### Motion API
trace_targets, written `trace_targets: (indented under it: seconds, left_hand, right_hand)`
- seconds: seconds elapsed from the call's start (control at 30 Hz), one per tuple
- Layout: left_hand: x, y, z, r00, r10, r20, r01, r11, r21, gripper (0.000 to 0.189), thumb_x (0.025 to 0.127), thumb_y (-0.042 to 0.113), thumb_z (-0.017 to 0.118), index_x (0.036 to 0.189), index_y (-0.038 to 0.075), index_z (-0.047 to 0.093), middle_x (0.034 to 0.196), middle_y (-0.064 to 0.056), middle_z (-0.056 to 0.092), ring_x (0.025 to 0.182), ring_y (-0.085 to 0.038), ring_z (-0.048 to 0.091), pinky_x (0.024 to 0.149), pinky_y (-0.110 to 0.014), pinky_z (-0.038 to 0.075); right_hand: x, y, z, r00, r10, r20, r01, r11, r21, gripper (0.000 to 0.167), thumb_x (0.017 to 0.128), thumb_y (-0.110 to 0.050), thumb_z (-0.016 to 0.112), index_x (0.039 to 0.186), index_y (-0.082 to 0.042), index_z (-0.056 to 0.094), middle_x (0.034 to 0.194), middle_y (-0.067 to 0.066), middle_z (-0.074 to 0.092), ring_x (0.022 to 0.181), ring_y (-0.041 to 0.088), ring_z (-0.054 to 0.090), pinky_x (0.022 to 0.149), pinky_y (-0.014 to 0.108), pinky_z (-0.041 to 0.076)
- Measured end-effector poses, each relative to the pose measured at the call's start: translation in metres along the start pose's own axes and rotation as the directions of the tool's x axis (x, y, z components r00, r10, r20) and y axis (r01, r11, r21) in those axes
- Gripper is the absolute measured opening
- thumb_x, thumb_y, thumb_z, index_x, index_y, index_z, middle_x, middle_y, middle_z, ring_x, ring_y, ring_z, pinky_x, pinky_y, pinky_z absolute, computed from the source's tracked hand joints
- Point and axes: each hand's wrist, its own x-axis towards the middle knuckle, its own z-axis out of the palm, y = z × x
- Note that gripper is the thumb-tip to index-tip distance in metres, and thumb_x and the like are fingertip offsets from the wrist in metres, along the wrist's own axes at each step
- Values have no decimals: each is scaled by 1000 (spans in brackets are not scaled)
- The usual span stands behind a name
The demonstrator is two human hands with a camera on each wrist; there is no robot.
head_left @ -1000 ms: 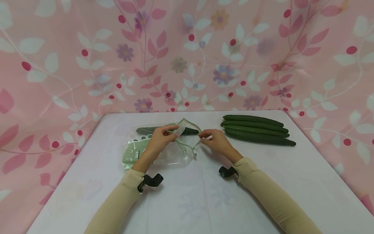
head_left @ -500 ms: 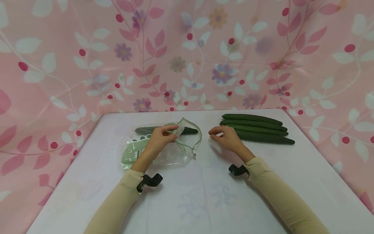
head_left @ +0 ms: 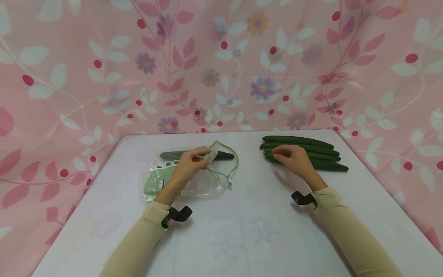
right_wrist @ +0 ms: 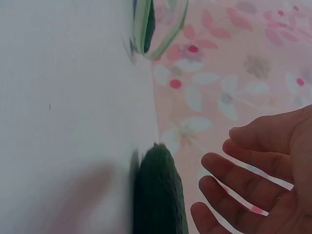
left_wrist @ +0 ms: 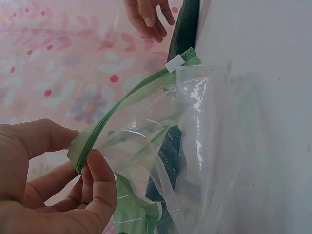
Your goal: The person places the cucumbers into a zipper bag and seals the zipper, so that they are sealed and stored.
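Observation:
My left hand [head_left: 190, 163] pinches the green-edged rim of a clear slider zip bag [head_left: 204, 186], thumb on one side and fingers on the other in the left wrist view. The bag's mouth gapes toward the right, with a white slider [left_wrist: 175, 63] at one end of its zip. A dark green cucumber [head_left: 226, 155] lies inside the bag, partly hidden by the left hand. My right hand [head_left: 292, 157] hovers over the left part of several cucumbers [head_left: 328, 165] at the right. Its fingers are relaxed and spread, holding nothing, beside a cucumber [right_wrist: 161, 195] in the right wrist view.
The loose cucumbers lie side by side at the back right of the table, covered with a white cloth [head_left: 242, 231]. Behind the table's far edge hangs a pink floral curtain [head_left: 221, 77]. A green cartoon print [head_left: 159, 181] marks the bag's left part.
My right hand has let go of the bag's rim and moved right, to over the loose cucumbers. The left hand has stayed in place, pinching the rim, and the bag's mouth still gapes.

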Motion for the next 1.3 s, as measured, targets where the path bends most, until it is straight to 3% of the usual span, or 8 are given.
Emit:
trace_targets:
  seconds: [0.17, 0.57, 1.3]
  left_hand:
    - [-1, 0, 0, 1000, 7, 6, -7, 1000, -7, 44, 95, -1, 69, 138, -5, 64, 137, -19, 62, 90, -19, 63, 83, -31, 58]
    - [0, -1, -2, 1000, 9, 10, -9, 1000, -16, 44, 95, -2, 68, 138, -6, 63, 133, -21, 63, 89, -19, 63, 83, -31, 58]
    - [-1, 6, -7, 999, -36, 14, 36, 999, -7, 45, 95, -1, 71, 139, -2, 65, 122, -25, 64, 91, -22, 64, 87, -30, 55]
  right_hand:
    - [-7, 12, -19, 999, 4, -43, -6, 999, -44, 22, 101, -16, 72, 119, -4, 77, 116, 13, 73, 109, 36, 67, 81, 55, 55]
    - [-31, 32, -56, 993, 60, -104, -71, 992, -106, 25, 103, -20, 69, 121, -3, 75, 117, 19, 73, 112, 41, 63, 84, 61, 50]
    - [-53, 77, -90, 975, 155, -156, -186, 960, -208, 27, 103, -17, 68, 121, 2, 73, 121, 28, 68, 115, 48, 58, 85, 61, 46]
